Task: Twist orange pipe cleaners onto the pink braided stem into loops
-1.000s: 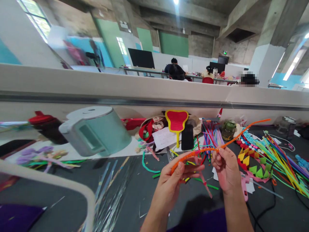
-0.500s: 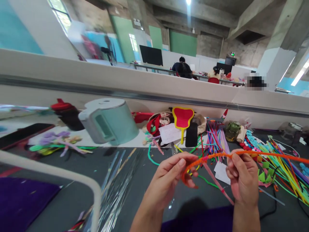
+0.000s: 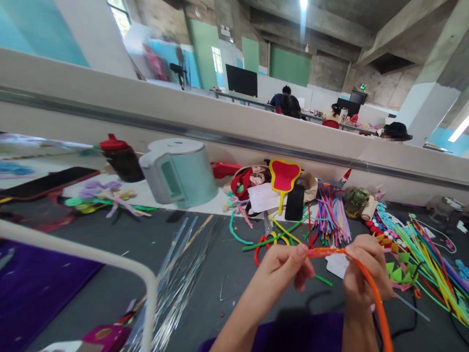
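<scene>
A fuzzy orange pipe cleaner (image 3: 377, 298) is stretched between my two hands above the dark table. My left hand (image 3: 287, 266) pinches its left part, near a small pink bit, between thumb and fingers. Closed around it farther along is my right hand (image 3: 366, 269), and the long free end bends down past that hand to the bottom of the view. Behind my left hand lie scissors (image 3: 259, 249) with orange and yellow handles, partly covered by green pipe cleaners (image 3: 269, 242). A white paper piece (image 3: 337, 265) lies behind my right hand.
Bundles of coloured pipe cleaners (image 3: 331, 212) lie at the back and right. A pale green jug (image 3: 183, 171), a dark bottle (image 3: 122, 159) and a phone (image 3: 294, 203) stand or lie along the partition. Silvery strands (image 3: 181, 283) and a white bar (image 3: 139, 271) are on the left.
The orange pipe cleaner's long end has swung from pointing right to hanging down. My left fingers have closed from a looser hold, and the pink strand below has gone from sight. The view has shifted.
</scene>
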A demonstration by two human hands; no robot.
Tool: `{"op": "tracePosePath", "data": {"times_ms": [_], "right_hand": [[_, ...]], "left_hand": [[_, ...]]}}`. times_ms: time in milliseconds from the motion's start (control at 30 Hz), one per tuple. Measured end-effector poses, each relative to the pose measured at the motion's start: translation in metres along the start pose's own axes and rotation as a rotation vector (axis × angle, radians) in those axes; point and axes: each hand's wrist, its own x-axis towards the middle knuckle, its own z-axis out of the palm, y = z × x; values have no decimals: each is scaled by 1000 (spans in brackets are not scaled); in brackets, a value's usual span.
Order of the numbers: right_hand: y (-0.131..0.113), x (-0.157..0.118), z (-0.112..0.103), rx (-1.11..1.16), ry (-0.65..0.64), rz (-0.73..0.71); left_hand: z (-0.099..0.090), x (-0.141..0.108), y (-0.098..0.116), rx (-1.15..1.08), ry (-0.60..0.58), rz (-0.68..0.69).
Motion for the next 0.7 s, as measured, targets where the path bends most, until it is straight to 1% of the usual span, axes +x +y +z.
{"op": "tracePosePath", "data": {"times_ms": [67, 100, 167, 233, 267, 333, 367, 433, 500, 567, 700], "right_hand": [[1, -1, 3, -105, -91, -225], [0, -2, 5, -151, -139, -329], [-3, -2, 11, -199, -244, -407], [-6, -2, 15, -214, -291, -423], [-8, -3, 18, -213, -292, -417], [-9, -3, 21, -208, -268, -363], [-10, -3, 22, -207, -253, -310], [-9, -1, 22, -193, -220, -184], [-6, 1, 23, -155, -199, -48], [-2, 3, 24, -83, -221, 68], [6, 6, 30, 166, -310, 268]], "left_hand": [[6, 8, -8, -182, -36, -93], [9, 11, -11, -281, -36, -132], [12, 16, -14, -459, -21, -185], [11, 17, -12, -591, -3, -204], [9, 16, -10, -631, 3, -203], [4, 14, -6, -661, 0, -191], [1, 14, -5, -657, -9, -187], [-4, 13, -3, -630, -20, -182], [-6, 14, -4, -597, -6, -180], [-6, 16, -6, -567, 37, -169], [-2, 23, -14, -542, 133, -138]]}}
